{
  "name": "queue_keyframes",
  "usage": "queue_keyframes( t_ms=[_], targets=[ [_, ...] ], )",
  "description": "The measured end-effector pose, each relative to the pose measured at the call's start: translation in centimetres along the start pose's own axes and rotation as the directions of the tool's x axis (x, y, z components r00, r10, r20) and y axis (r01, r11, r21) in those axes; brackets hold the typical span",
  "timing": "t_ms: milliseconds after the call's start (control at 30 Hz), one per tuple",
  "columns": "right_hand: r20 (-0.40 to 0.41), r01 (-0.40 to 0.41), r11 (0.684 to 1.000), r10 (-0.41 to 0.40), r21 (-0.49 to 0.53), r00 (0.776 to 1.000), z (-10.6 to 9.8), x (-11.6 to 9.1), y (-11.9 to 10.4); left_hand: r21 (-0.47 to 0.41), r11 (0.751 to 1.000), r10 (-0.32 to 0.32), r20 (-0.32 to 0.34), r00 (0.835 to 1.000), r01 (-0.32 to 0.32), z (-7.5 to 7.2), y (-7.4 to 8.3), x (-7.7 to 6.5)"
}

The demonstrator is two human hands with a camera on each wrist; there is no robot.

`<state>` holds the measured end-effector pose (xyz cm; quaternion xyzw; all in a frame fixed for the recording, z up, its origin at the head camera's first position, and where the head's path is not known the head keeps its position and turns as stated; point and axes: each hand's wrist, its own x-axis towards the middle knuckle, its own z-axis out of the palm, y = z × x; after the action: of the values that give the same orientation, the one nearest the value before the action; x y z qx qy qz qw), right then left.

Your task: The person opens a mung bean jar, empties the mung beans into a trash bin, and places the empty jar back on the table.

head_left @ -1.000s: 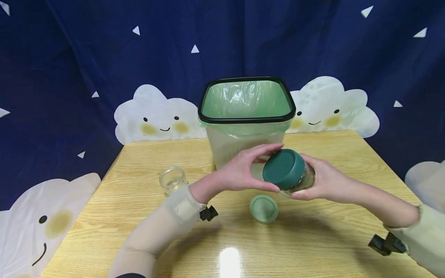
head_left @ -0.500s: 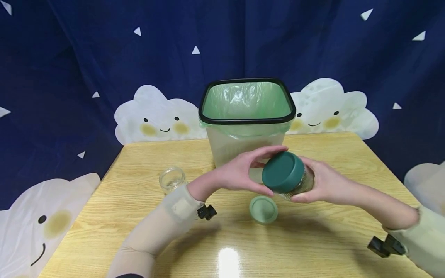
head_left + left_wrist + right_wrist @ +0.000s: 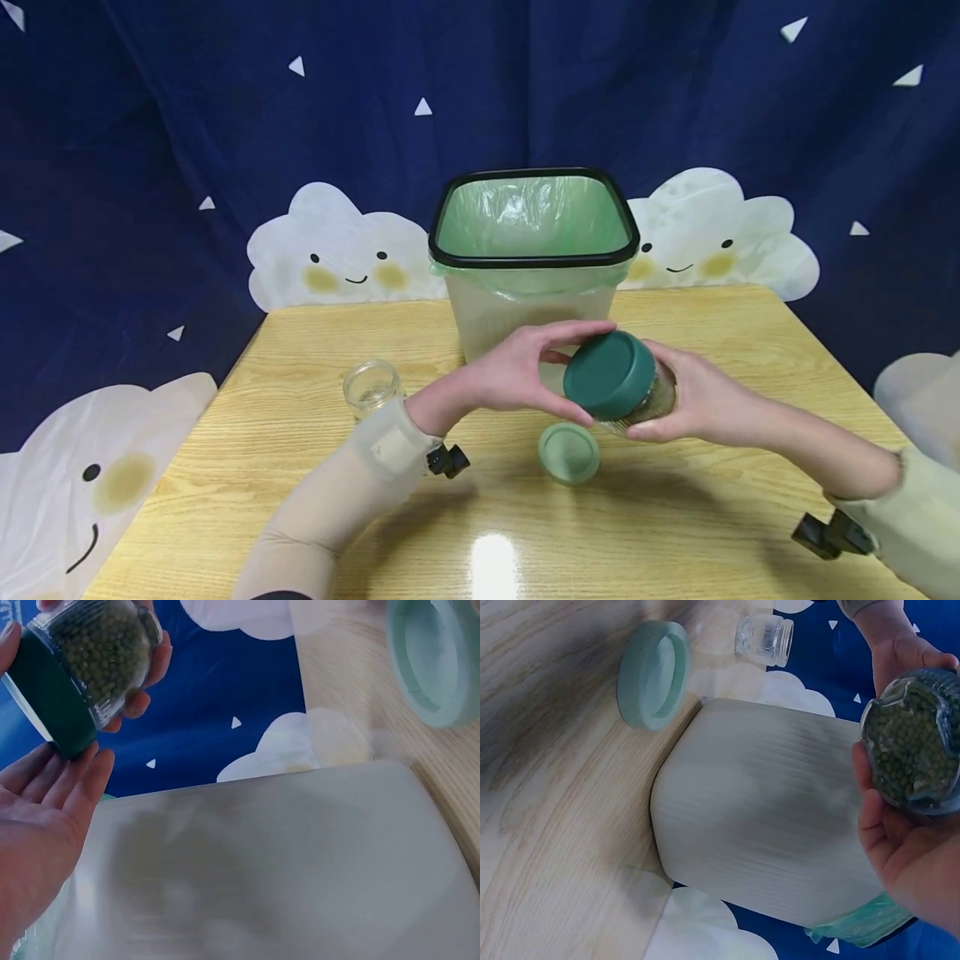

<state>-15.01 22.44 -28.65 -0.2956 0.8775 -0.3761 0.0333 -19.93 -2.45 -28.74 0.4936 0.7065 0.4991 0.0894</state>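
A glass jar [image 3: 660, 393] filled with small green beans, which look like mung beans in the left wrist view, is held tilted above the table. Its dark green lid [image 3: 611, 375] faces left and is on the jar. My right hand [image 3: 708, 396] grips the jar's body near its base. With thumb and fingers spread across the lid's rim, my left hand [image 3: 517, 371] holds the lid from the other side. In the right wrist view the beans show through the jar's base [image 3: 913, 742]. Below the hands, a light green lid [image 3: 569, 454] lies on the table.
Behind the hands stands a pale bin [image 3: 498, 304] with a black rim and a green plastic liner. An open clear glass jar [image 3: 371, 387] stands at the left, partly behind the left sleeve. A dark blue curtain [image 3: 480, 75] hangs behind the wooden table [image 3: 300, 350].
Both hands and the jar have sunk slightly. The left fingers and thumb have shifted a little on the lid's rim. The bin, the light green lid and the other jar stay put.
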Motion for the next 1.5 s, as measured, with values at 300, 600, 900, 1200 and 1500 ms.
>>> queue_keyframes(
  t_ms=[300,600,900,1200,1500],
  targets=[
    [-0.029,0.015,1.000,-0.015,-0.016,0.999,-0.1,-0.1,0.2,0.023,0.996,-0.089,-0.041,0.995,0.090,0.7,0.7,0.0],
    [-0.016,0.024,0.999,-0.023,0.030,1.000,-0.4,0.0,0.1,-0.019,0.999,0.029,0.023,0.999,-0.028,-0.2,0.2,0.4],
    [0.010,0.033,0.998,-0.033,0.056,0.999,-0.3,0.1,0.0,0.008,0.998,0.056,0.059,0.997,-0.057,0.0,0.2,0.3],
    [-0.032,0.014,1.000,-0.015,-0.025,0.999,-0.2,0.1,0.1,0.209,0.978,0.001,-0.004,1.000,0.000,0.5,0.8,0.1],
    [-0.036,0.013,1.000,-0.014,-0.016,0.999,-0.2,0.1,0.2,0.147,0.989,-0.023,-0.050,0.998,0.030,1.0,0.9,-0.1]
  ],
)
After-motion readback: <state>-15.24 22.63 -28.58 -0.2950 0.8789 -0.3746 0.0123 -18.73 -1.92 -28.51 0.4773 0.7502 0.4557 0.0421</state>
